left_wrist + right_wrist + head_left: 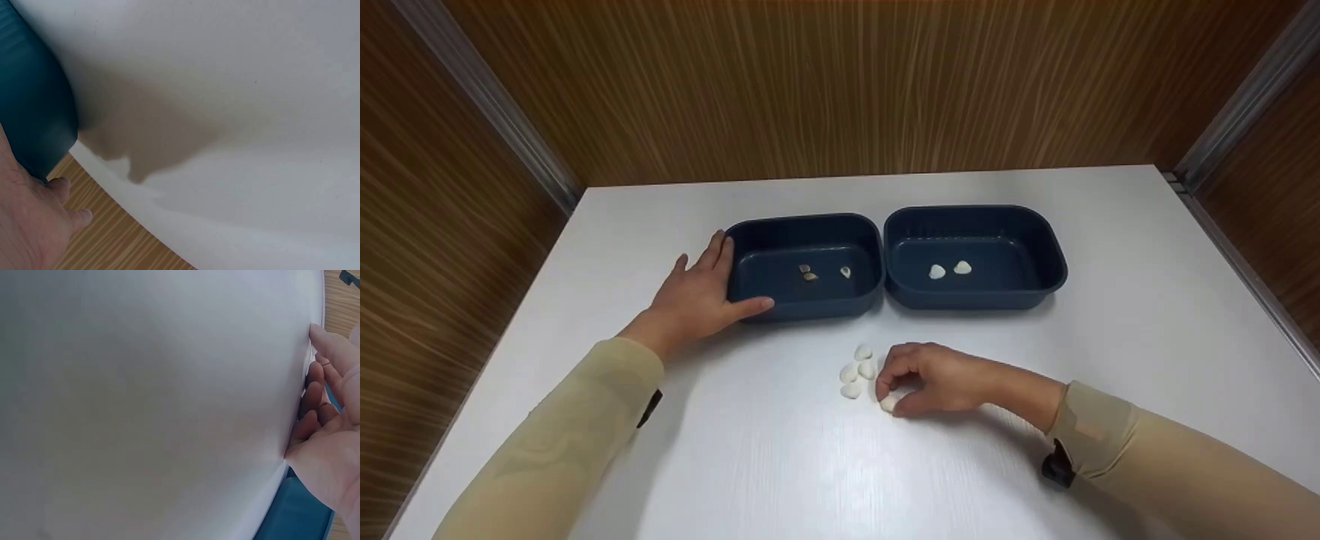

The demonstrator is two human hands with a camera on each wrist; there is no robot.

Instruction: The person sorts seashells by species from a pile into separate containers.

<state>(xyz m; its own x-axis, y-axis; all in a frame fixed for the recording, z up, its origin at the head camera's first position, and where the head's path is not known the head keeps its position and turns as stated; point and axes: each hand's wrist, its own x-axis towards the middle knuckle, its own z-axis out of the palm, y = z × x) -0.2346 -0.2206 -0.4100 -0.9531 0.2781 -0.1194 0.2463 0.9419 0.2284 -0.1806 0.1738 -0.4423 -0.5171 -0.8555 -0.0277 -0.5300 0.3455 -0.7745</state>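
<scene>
Head view: left hand (691,300) lies spread against the left tray (817,308); right hand (936,379) pinches a white shell (888,403) on the table (750,457), beside loose shells (849,373). Shallow fingertip hold could let it slip.

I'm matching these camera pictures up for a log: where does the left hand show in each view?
Head: left of centre; the left hand touches the outer end of the left blue bin.
Left wrist: in the lower left corner, by the blue bin wall.
Right wrist: not in it; the hand at the right edge is the right hand.
Shared landmark: the white tabletop, visible in all three views.
</scene>
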